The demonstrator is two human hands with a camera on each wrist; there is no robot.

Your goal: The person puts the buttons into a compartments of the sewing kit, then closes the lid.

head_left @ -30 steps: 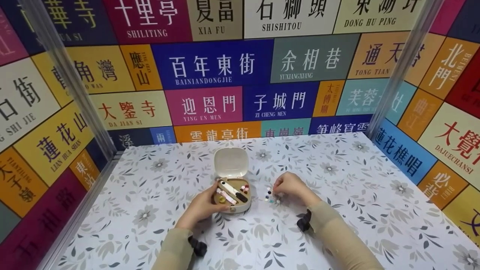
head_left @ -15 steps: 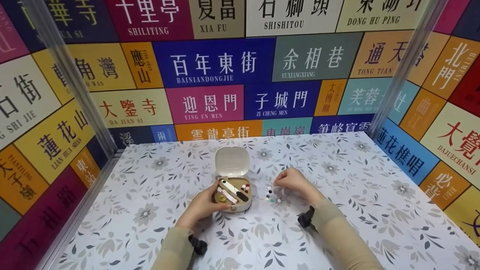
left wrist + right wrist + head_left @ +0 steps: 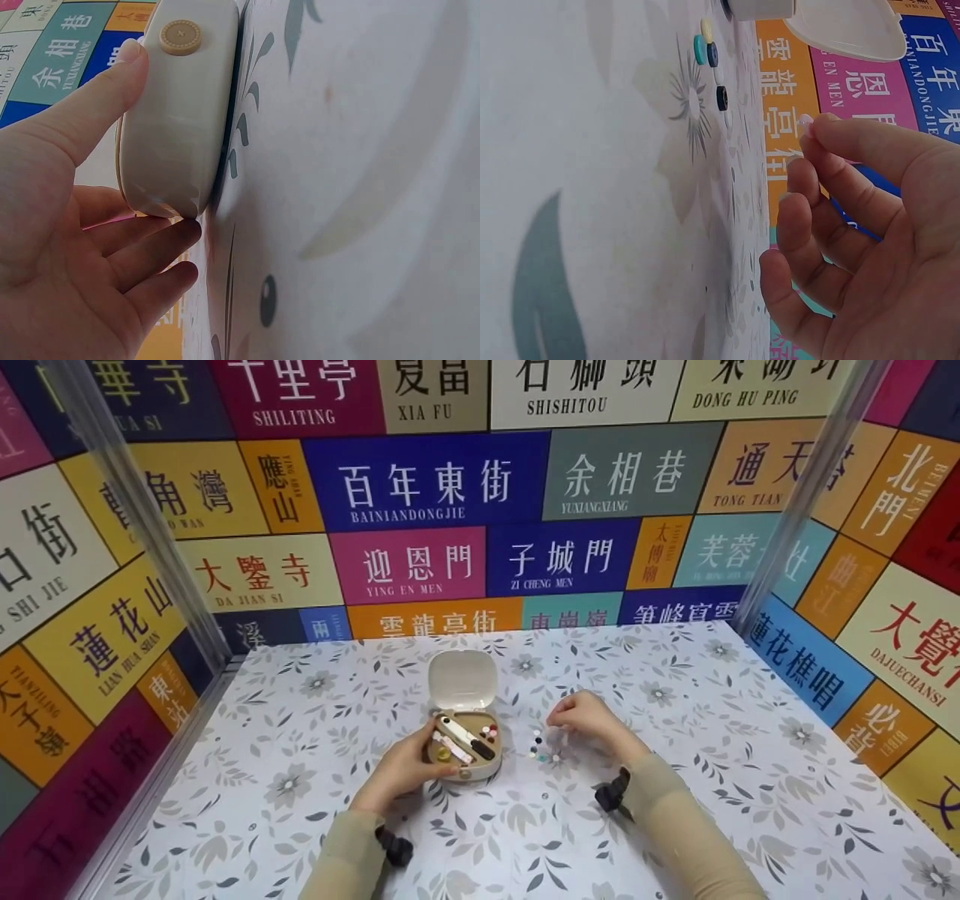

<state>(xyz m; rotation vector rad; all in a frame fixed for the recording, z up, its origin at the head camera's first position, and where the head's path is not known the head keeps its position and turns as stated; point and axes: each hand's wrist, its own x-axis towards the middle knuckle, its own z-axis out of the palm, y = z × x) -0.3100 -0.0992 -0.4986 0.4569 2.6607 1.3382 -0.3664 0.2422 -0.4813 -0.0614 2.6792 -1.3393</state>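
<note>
A small cream sewing-kit box (image 3: pixel 466 761) lies open on the floral table, its lid (image 3: pixel 461 681) standing up behind it. Inside are small tools and thread spools. My left hand (image 3: pixel 426 748) grips the box by its near left side; in the left wrist view the thumb (image 3: pixel 112 75) lies along the box (image 3: pixel 180 127) beside a round clasp (image 3: pixel 180 36). Several small coloured buttons (image 3: pixel 536 746) lie loose right of the box. Just right of them my right hand (image 3: pixel 559 721) hovers, thumb and forefinger pinching a tiny pale piece (image 3: pixel 805 120) above the buttons (image 3: pixel 709 52).
The floral tablecloth (image 3: pixel 712 765) covers the whole table. Walls of coloured sign panels (image 3: pixel 442 487) close it in at the back and both sides, with metal posts (image 3: pixel 795 502) at the back corners. Black wrist straps (image 3: pixel 611 795) sit on both sleeves.
My right hand has lifted slightly up and back from the loose buttons, fingers still pinched. The left hand and the box have stayed put.
</note>
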